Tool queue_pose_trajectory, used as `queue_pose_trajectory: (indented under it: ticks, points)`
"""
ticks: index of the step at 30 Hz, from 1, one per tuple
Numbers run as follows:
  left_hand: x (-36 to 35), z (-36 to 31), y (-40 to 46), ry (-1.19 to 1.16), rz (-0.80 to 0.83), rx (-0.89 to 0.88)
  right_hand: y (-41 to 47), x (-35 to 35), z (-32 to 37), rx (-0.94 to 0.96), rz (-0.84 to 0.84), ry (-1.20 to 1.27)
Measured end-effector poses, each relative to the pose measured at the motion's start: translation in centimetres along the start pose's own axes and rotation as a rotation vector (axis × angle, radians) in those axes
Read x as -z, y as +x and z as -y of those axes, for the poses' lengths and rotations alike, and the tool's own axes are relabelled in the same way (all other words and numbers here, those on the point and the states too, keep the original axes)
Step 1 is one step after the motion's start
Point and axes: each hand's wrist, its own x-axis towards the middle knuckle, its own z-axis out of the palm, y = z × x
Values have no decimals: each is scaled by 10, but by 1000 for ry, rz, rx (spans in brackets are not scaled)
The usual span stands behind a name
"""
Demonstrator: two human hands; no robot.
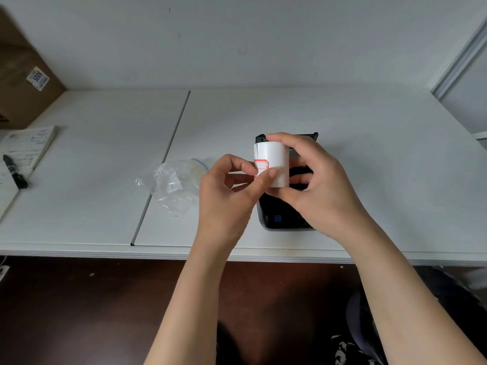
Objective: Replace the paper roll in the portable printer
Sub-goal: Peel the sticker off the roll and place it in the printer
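A white paper roll [274,156] with a red-bordered sticker [261,165] on its side is held upright above the table. My right hand [321,185] grips the roll from the right, fingers over its top and thumb under it. My left hand [232,196] pinches the sticker at the roll's left side between thumb and forefinger. Directly behind and under the hands lies the black portable printer [279,219] with its lid open at the back; much of it is hidden by my right hand.
A crumpled clear plastic bag [174,183] lies left of the hands. A black marker [15,172] and a printed pad [29,146] lie at the far left, beside a cardboard box [23,83]. The white table [369,154] has a seam strip [163,164]; its front edge is near.
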Motion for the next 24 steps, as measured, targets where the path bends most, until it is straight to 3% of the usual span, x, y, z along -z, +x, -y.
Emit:
queue_pose_trajectory:
  ticks: [24]
  points:
    - [-1, -4, -2, 37, 3, -8, 0, 5, -1, 4, -12, -48]
